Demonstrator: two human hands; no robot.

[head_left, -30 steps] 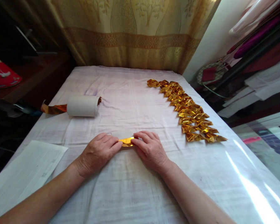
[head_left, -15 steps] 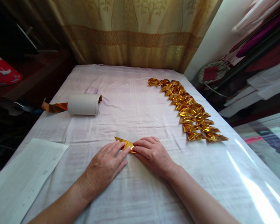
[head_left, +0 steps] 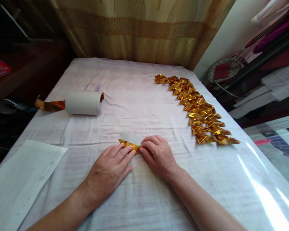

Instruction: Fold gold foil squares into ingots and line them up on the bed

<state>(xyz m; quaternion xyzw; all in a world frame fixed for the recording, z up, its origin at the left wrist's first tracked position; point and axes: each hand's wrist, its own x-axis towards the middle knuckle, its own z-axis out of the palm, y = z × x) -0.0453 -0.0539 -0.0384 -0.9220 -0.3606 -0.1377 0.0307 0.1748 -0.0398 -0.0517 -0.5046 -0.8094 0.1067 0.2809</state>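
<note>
At your far left a white printed sheet [head_left: 21,179] lies flat on the near corner of the cloth-covered table [head_left: 144,93]. Beyond it a white roll [head_left: 81,102] rests on its side, with a strip of gold foil [head_left: 49,105] trailing from its left end toward the table edge. Your left hand [head_left: 108,173] lies palm down on the cloth with the fingers stretched out and slightly apart. It grasps nothing, and its fingertips press on the left part of a small gold foil piece [head_left: 129,146]. That piece sits on the cloth in front of you, between your two hands, with its white backing [head_left: 132,137] showing along the far edge. Your right hand [head_left: 159,157] meets the piece's right end with bent fingers, knuckles up. The thumb is hidden, so you cannot tell whether it pinches the foil or only presses it down. Further right and well apart from your hands, a row of folded gold pieces [head_left: 202,112] runs overlapping from the far side of the table toward the near right. A glossy clear sheet [head_left: 262,199] covers the table's right corner.
</note>
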